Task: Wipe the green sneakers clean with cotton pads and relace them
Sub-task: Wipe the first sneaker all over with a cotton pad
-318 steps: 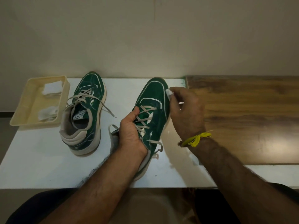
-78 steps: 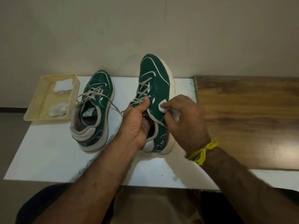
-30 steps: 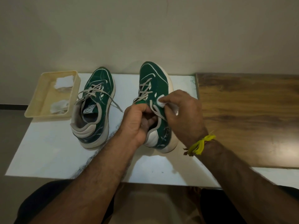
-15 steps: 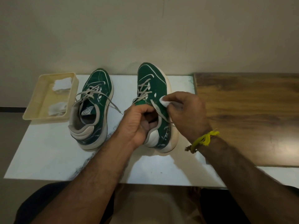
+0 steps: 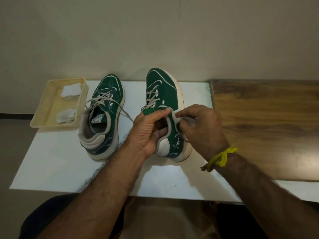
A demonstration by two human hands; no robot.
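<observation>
The right sneaker [image 5: 165, 94] stands tilted on the table [image 5: 57, 163], toe raised toward the wall, just right of the left sneaker [image 5: 103, 118], which sits flat. The left hand [image 5: 148, 130] grips the right sneaker at its collar, fingers curled into the opening and thumb over the tongue. The right hand [image 5: 202, 128] is at the same collar, on the sneaker's right side, its fingers [image 5: 185, 116] pinched on a white cotton pad [image 5: 177, 119] pressed against the rim. A loose lace [image 5: 181, 135] hangs down that side under the right hand.

More pads [image 5: 71, 89] lie in the cream tray [image 5: 44, 116] left of the left sneaker. A yellow thread [image 5: 222, 156] circles the right wrist.

Likely the wiping is mid-way; both sneakers show pale streaks, and relacing is not yet begun.

Risks from here:
- The right sneaker rests mostly on its heel. If the left hand slackens while the pad pushes sideways, it could roll or slide toward the table's wooden part [image 5: 267, 118].
- The small pad could slip from the pinch or snag on the loose lace.
- A soiled pad may smear dirt onto the pale sole rather than lift it.
</observation>
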